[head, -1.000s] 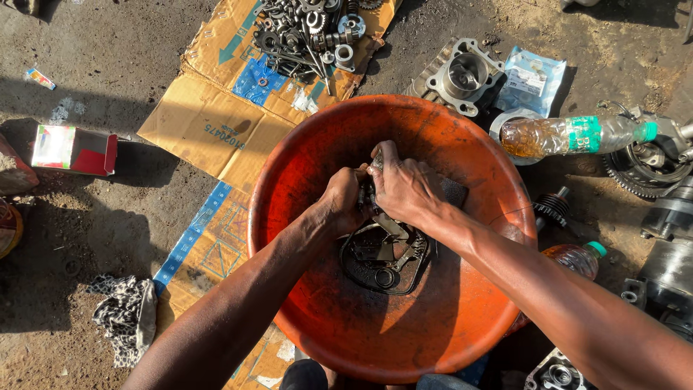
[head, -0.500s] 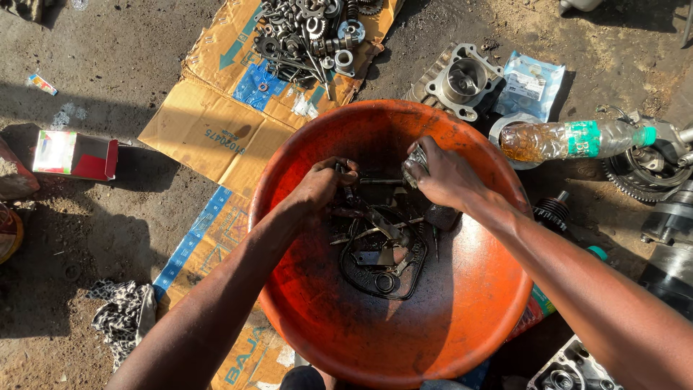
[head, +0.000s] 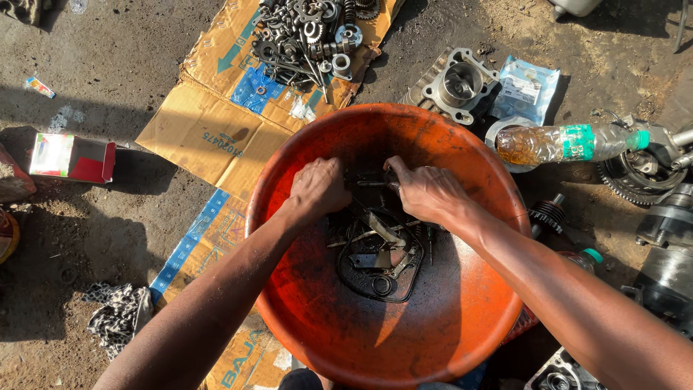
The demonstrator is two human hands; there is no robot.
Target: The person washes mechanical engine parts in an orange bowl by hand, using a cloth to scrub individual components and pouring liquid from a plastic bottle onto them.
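Note:
A big orange plastic basin (head: 447,318) sits on the ground below me, with dark oily metal parts (head: 379,260) and a black gasket lying in its bottom. Both my hands are inside it near the far wall. My left hand (head: 317,189) and my right hand (head: 426,191) are closed on the two ends of a thin dark metal rod (head: 372,184) held level between them, just above the other parts.
Flattened cardboard (head: 209,123) lies to the left and carries a heap of gears and bolts (head: 310,32). An engine cylinder (head: 458,83), a plastic bottle of amber liquid (head: 563,142), a sprocket (head: 639,173), a red and white box (head: 72,157) and a rag (head: 119,314) surround the basin.
My hands rose from the pile in the basin's middle, spread apart toward the far wall, then came closer together holding the thin rod. The camera has shifted slightly.

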